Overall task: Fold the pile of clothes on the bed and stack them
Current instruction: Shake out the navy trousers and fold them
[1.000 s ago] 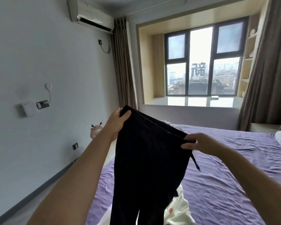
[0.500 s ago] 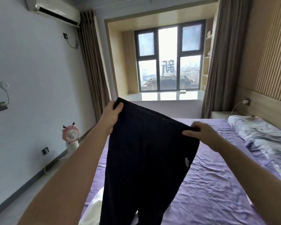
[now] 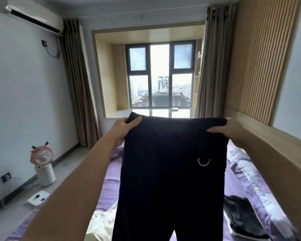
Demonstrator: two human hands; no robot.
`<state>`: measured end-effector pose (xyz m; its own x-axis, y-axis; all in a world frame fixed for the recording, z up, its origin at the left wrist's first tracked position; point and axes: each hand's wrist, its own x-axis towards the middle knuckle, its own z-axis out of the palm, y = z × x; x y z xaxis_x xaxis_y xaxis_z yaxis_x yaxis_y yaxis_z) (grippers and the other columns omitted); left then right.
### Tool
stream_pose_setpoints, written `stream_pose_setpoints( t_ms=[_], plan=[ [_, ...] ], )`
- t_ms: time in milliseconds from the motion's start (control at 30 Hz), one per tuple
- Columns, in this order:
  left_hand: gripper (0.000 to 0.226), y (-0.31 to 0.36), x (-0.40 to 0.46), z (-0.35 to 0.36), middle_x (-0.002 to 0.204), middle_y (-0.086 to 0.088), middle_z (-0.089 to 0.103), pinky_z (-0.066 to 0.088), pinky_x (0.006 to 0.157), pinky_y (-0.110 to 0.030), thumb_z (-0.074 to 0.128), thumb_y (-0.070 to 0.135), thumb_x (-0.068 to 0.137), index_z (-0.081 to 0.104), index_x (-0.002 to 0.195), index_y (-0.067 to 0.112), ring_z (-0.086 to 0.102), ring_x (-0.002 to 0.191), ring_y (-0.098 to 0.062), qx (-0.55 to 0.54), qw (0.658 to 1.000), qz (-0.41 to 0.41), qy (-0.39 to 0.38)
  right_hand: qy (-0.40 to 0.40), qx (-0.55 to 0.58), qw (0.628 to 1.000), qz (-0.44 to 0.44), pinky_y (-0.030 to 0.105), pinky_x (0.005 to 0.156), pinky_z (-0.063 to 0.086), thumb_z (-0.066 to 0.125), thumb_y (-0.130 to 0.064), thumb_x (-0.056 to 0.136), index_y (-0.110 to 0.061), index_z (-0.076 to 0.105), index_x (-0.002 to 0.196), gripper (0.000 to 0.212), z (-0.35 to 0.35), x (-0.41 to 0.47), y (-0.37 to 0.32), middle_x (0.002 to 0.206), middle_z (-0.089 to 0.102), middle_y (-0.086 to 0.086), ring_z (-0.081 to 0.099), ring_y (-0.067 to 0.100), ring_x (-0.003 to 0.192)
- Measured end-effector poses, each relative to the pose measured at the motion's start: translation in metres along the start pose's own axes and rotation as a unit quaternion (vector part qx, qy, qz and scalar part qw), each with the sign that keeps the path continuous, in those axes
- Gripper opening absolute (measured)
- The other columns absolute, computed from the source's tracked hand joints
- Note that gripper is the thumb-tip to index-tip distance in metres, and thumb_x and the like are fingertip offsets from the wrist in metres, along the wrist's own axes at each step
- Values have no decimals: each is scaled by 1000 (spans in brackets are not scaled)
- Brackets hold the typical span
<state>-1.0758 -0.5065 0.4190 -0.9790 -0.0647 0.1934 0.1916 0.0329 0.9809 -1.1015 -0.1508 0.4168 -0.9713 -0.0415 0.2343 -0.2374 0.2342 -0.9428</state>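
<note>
I hold a pair of dark navy trousers [image 3: 170, 171] up in front of me by the waistband, legs hanging down over the bed. My left hand [image 3: 124, 127] grips the waistband's left corner, and my right hand [image 3: 228, 128] grips its right corner. A small white ring logo sits on the trousers' right hip. Below on the purple bed [image 3: 109, 173] lie a white garment [image 3: 101, 223] at the lower left and a black garment [image 3: 241, 216] at the lower right, both partly hidden by the trousers.
A pink and white fan [image 3: 43, 164] stands on the floor by the left wall, with a white item [image 3: 38, 198] beside it. A patterned pillow [image 3: 240, 159] lies at the bed's right side. Curtains frame the window [image 3: 161, 75] ahead.
The trousers have been raised and levelled, waistband now stretched straight between both hands. My view has swung right to face the window squarely.
</note>
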Motion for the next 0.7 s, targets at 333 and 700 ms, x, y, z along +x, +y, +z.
stream_pose_setpoints(
  t_ms=[333,700],
  plan=[
    [21,9,54,77,98,1,68,53,83,-32,64,21,90,62,109,11,65,91,-17,100,979,105,141,13,-8,996,-88,17,54,54,78,-9,73,-23,70,86,20,-75,35,-14,79,75,-7,71,8,69],
    [22,8,74,106,99,-3,64,50,90,-42,56,30,93,61,107,13,60,95,-24,194,957,102,191,73,-80,991,-79,44,86,54,69,-22,84,-12,67,105,23,-79,76,-2,96,71,5,66,25,91]
  ],
)
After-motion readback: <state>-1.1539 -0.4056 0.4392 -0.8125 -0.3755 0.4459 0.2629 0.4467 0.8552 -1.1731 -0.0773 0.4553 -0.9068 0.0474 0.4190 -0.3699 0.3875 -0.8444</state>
